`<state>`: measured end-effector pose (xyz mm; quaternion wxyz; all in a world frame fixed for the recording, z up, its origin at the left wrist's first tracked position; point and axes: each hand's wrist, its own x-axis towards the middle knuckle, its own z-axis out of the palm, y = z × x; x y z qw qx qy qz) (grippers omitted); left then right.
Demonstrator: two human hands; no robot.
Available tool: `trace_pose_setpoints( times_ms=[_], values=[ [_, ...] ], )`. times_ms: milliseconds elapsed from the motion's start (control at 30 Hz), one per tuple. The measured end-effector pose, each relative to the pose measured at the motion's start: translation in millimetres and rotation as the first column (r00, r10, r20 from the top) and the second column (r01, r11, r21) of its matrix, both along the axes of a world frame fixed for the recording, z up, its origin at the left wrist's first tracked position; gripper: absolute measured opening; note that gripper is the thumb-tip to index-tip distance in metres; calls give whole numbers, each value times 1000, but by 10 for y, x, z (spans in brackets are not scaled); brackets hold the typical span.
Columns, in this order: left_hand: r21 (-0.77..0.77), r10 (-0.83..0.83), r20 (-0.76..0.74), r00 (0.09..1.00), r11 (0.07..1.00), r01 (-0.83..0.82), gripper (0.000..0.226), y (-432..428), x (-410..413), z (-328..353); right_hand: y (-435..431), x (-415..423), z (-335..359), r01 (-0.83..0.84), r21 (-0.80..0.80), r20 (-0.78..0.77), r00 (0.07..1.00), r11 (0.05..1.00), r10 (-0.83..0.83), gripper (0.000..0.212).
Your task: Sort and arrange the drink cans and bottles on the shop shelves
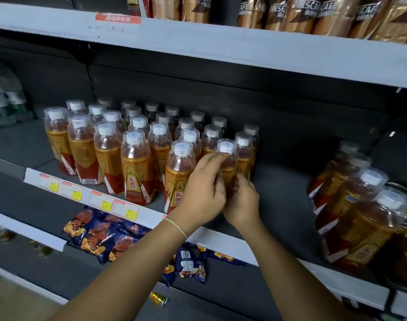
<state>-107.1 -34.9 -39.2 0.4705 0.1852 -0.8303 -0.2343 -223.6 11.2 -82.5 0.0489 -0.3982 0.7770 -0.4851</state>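
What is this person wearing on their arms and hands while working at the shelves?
Very little. Both forearms are bare, with no sleeves in view. The left hand and right hand have no gloves. The only item is a thin, pale string bracelet looped around the left wrist.

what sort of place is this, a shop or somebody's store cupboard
Most likely a small shop. The shelf edge carries a row of printed price tags, many identical orange drink bottles stand in rows, and Nescafe bottles fill the shelf above.
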Motion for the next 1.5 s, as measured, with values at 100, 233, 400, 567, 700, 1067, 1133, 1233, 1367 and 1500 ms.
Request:
trace_pose_setpoints(
  times_ms=[100,233,400,567,700,1067,1133,1233,1367,1500],
  values=[
    [-15,-5,-34,999,1000,4,50,-6,53,-57,95,-63,-66,-88,-10,76,993,996,89,48],
    [29,23,37,999,999,-24,48,68,-6,-230,388,-241,-128,-128,-59,104,986,990,133,56],
    [372,-279,335,900,917,146,46,144,-336,-353,786,-527,-209,-117,-89,132,983,989,128,63],
    [317,-280,423,862,937,149,70,284,-751,-437,984,-783,-272,-48,-135,150,986,990,68,59],
    [248,-198,386,901,963,105,58,340,-965,-534,957,-792,-265,71,-138,128,990,988,-53,57],
    [115,-126,362,924,989,90,23,121,-1327,-640,511,-1117,-97,314,-13,114,944,949,-311,56],
    [72,-77,320,944,996,57,17,103,-1327,-724,424,-1198,-70,342,-14,123,933,940,-338,50],
    [33,-16,257,966,999,7,28,117,-1292,-805,294,-1306,-34,365,-12,132,923,931,-360,51],
    [14,-31,281,959,1000,28,36,139,-1296,-802,145,-1431,-35,394,13,97,914,919,-394,51],
    [13,-42,317,948,999,40,41,140,-1301,-786,49,-1531,-47,404,25,99,909,915,-404,50]
  ],
)
